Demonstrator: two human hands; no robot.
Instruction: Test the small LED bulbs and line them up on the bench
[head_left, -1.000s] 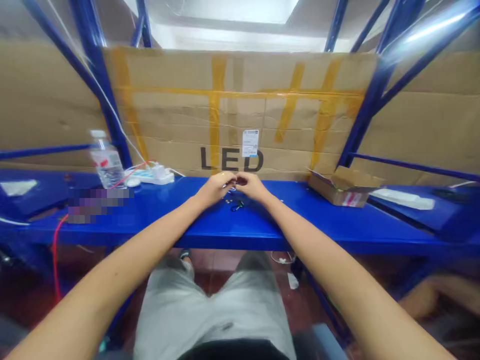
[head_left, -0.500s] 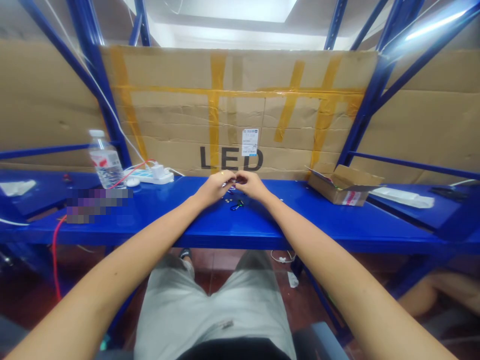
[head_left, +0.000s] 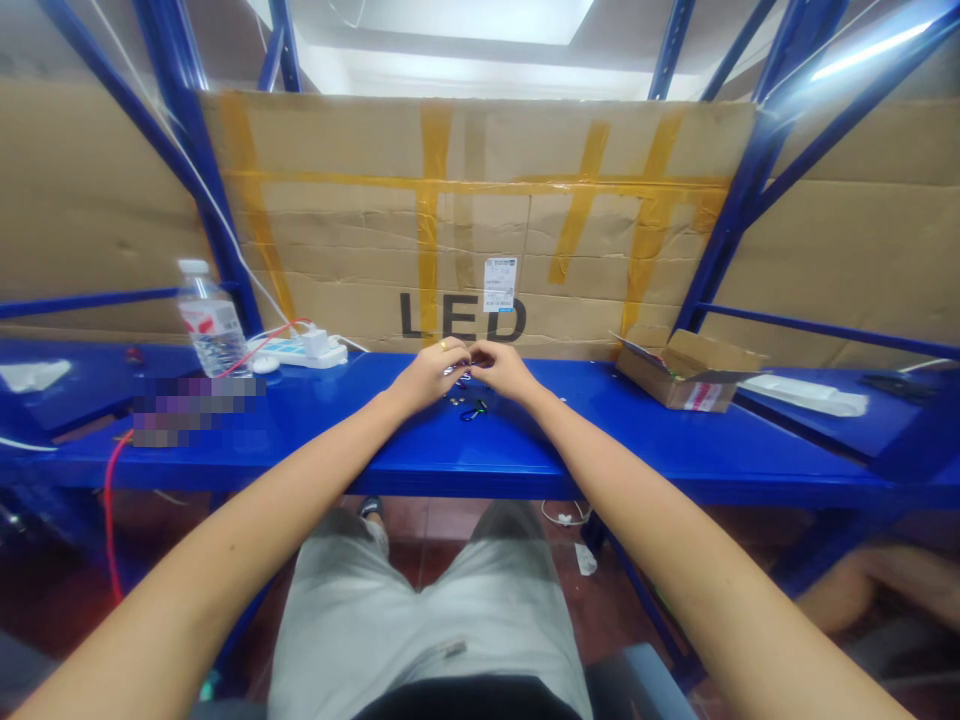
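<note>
Your left hand (head_left: 431, 374) and right hand (head_left: 505, 370), curled close together over the glossy blue worktop (head_left: 592, 400), any grip too hidden to tell, a small dark looped piece (head_left: 472, 413) lying just nearer you

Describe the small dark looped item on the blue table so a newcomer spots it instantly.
Find the blue table in front of the big cardboard panel printed "LED". At its middle, the left hand and right hand come together; the dark looped item lies just nearer the wearer. Its loop shape and green glint set it apart from the tiny pale pieces beside it.
</note>
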